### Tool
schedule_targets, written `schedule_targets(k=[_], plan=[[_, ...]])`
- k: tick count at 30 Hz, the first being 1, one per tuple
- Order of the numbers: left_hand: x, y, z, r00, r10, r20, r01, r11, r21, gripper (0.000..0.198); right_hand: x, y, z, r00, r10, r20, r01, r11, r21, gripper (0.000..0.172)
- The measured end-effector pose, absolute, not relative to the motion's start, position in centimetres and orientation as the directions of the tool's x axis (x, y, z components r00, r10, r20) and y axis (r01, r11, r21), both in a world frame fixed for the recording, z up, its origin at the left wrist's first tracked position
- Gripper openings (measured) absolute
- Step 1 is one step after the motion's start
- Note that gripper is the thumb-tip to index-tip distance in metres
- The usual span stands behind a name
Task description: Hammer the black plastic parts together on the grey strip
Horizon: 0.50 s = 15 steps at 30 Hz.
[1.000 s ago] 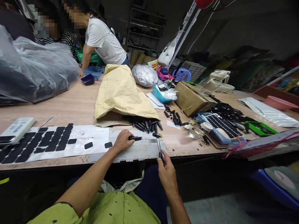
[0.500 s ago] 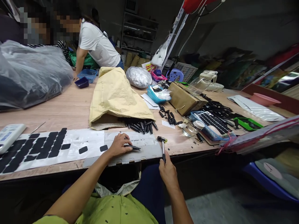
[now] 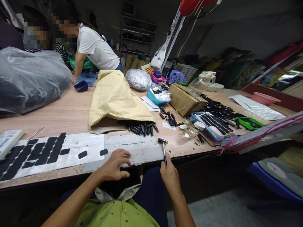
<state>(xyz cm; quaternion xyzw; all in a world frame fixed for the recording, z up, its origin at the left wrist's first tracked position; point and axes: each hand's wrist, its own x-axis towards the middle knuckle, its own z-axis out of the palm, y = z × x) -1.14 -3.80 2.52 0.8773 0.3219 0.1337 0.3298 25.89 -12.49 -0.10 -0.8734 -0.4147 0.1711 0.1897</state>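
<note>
My right hand (image 3: pixel 169 173) is wrapped round the dark handle of a small hammer (image 3: pixel 163 148), its head pointing up near the table's front edge. My left hand (image 3: pixel 115 165) is open and holds nothing, its fingers spread at the table edge above an open sack (image 3: pixel 125 191) on my lap. A grey board (image 3: pixel 139 151) lies just beyond the left hand. Behind the board, black tube-like parts (image 3: pixel 142 128) spill in a pile from the mouth of a yellow sack (image 3: pixel 113 97). A white sheet with black rounded stickers (image 3: pixel 55 148) lies to the left.
A big plastic bag (image 3: pixel 33 78) stands at the far left, near a white device (image 3: pixel 9 142). To the right are a cardboard box (image 3: pixel 186 99), a blue tray (image 3: pixel 210 126) and a green tray (image 3: pixel 251 123). A person in a white shirt (image 3: pixel 94 47) leans over the table's far side.
My left hand let go of the black tube-like part it held over the board and moved toward me, fingers spreading. The right hand still grips the hammer in much the same place.
</note>
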Motion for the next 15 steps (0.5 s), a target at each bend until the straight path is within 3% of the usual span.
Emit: schedule_targets(k=[3, 6, 11, 15], plan=[[1.6, -0.2, 2.9, 0.641, 0.748, 0.172, 0.51, -0.582, 0.633, 0.021, 25.8, -12.5, 0.2, 0.6, 0.785, -0.153, 0.658, -0.593, -0.464, 0.062], [4.7, 3.9, 3.0, 0.536, 0.811, 0.232, 0.624, -0.566, 0.539, 0.026, 25.8, -12.5, 0.2, 0.599, 0.784, -0.163, 0.656, -0.598, -0.46, 0.062], [8.1, 8.5, 2.7, 0.598, 0.781, 0.181, 0.705, -0.62, 0.345, 0.02, 25.9, -12.6, -0.1, 0.584, 0.799, -0.142, 0.674, -0.575, -0.464, 0.062], [8.8, 9.0, 2.4, 0.626, 0.764, 0.157, 0.707, -0.64, 0.301, 0.015, 26.0, -12.6, -0.3, 0.587, 0.8, -0.126, 0.683, -0.572, -0.455, 0.061]])
